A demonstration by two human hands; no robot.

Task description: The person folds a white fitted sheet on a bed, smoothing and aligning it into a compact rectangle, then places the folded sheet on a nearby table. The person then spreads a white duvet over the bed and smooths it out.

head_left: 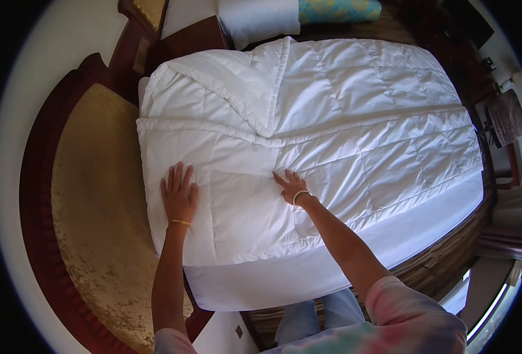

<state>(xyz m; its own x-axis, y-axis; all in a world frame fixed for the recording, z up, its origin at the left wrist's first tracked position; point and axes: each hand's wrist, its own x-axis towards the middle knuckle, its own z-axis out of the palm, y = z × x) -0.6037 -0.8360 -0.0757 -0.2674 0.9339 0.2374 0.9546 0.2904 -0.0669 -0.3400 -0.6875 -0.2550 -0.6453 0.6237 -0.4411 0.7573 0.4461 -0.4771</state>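
A white quilted duvet (379, 76) lies folded in layers across the bed, one corner turned back in a triangle near the headboard end. My left hand (179, 197) rests flat on the duvet by its left edge, fingers spread and pointing away from me. To the right, my right hand (290, 186) touches the same layer, its fingers stretched out and apart beside a band of wrinkles. Neither hand holds anything. Along the near side, a strip of white fitted sheet (343, 265) shows below the duvet's edge.
A headboard (101, 194) with a dark red wooden frame and gold panel stands on the left. At the back are a white rolled bundle (259, 20) and a blue-yellow patterned one (339, 10). A grey bundle (506, 118) sits at the far right. Wooden flooring (444, 262) borders the bed.
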